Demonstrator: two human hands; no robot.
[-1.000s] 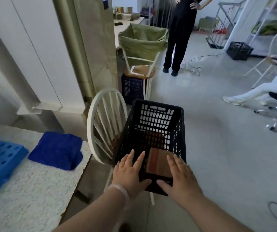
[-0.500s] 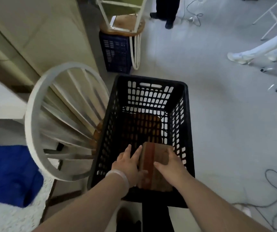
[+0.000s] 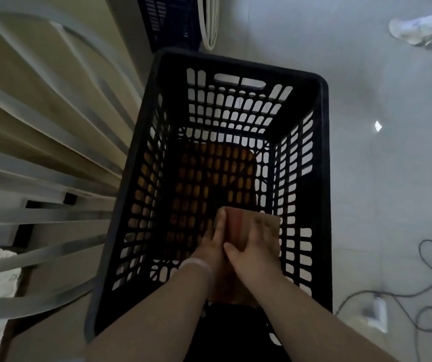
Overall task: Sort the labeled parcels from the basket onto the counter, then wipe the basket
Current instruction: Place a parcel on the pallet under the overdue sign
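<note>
Down inside the black basket [image 3: 323, 178], near its close end, both of my hands are together on one parcel [image 3: 245, 227], a brown cardboard box with a reddish band across its top. My left hand [image 3: 211, 248] lies flat against the parcel's left face with the fingers straight, and there is a pale band [image 3: 196, 265] on that wrist. My right hand [image 3: 255, 256] is curled over the top, thumb on the near side, gripping it. The parcel sits toward the right wall of the basket, near it; I cannot tell whether it touches. The wider room is on the other side, between my left hand and the left wall, and ahead toward the far wall with its handle slot. An orange-brown surface shows through the holes in the basket floor. Just beside the left rim stand the white spokes of a chair back [image 3: 53, 158], blurred. A dark crate [image 3: 170, 19] sits past the far rim. To the right lies pale floor, with loose cables [image 3: 431, 270] off the near right corner, and a white shoe [image 3: 413, 30] well apart at the upper right.
</note>
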